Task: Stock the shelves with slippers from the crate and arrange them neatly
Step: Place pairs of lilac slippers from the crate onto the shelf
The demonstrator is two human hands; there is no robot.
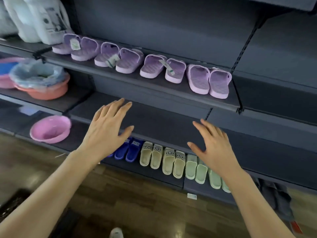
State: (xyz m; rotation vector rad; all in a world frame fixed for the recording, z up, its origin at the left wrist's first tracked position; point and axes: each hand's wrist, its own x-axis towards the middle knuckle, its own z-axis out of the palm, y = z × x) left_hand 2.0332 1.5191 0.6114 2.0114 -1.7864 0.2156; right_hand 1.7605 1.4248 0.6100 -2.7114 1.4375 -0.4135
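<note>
Several pairs of purple slippers (152,67) stand in a row on the upper grey shelf (130,78). The middle shelf (159,121) below it is bare. On the bottom shelf (145,170) sit blue slippers (127,151), beige slippers (163,158) and pale green slippers (200,170), side by side. My left hand (108,127) hovers with fingers spread over the left part of the middle shelf, holding nothing. My right hand (214,146) is spread the same way over its front edge, also holding nothing. A dark crate (12,203) shows at the lower left corner.
Pink and orange plastic basins (50,128) and a plastic-wrapped stack of them (39,79) fill the left shelving bay. White packaged goods (37,18) stand at the top left. Grey items (276,194) lie low at the right. Wooden floor (137,194) runs below.
</note>
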